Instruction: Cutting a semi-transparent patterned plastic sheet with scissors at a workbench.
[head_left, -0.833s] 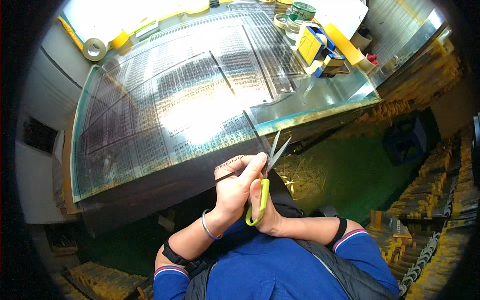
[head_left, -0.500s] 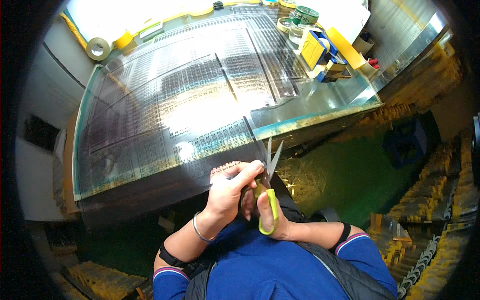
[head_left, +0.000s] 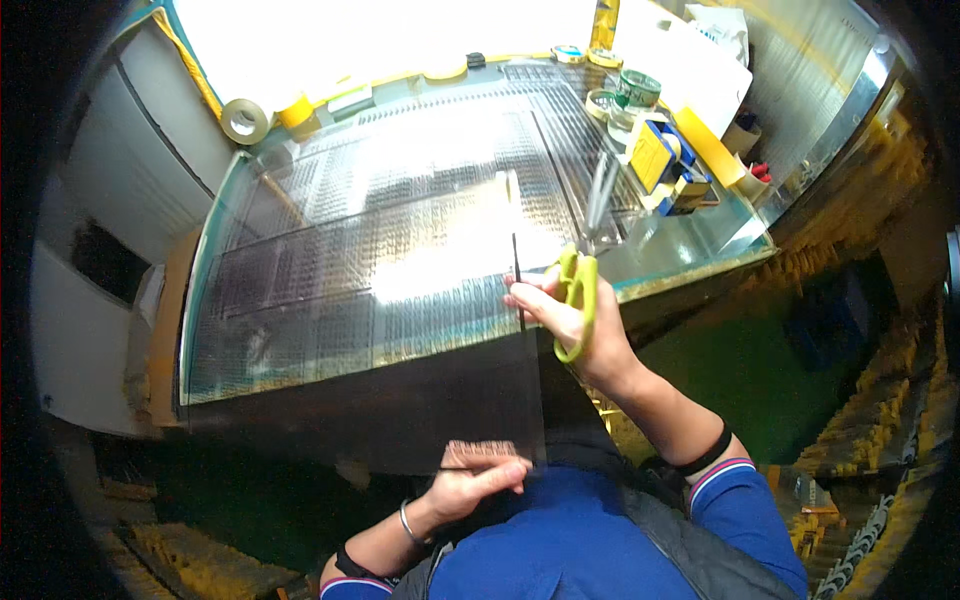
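Observation:
A large clear film sheet (head_left: 310, 330) with rows of dark print lies over the glass tabletop (head_left: 710, 235) and hangs past its front edge toward my body. My left hand (head_left: 470, 487) is closed on the sheet's near corner, close to my waist, with print showing over the fingers. Farther out, my right hand (head_left: 600, 335) pinches the sheet's right edge between thumb and fingers. Green-handled scissors (head_left: 588, 300) hang on that same hand, their blades pointing away from me and smeared by motion.
Tape rolls (head_left: 245, 121) stand along the table's back edge. A blue and yellow tape dispenser (head_left: 665, 165) sits at the back right, near clear tape rolls (head_left: 637, 92). Beyond is a bright white panel (head_left: 400, 30). Green floor (head_left: 720, 370) shows at right.
My hands have separated. The left has drawn the sheet's corner down toward my waist; the right has moved away along the sheet's edge with the scissors. The view has shifted slightly.

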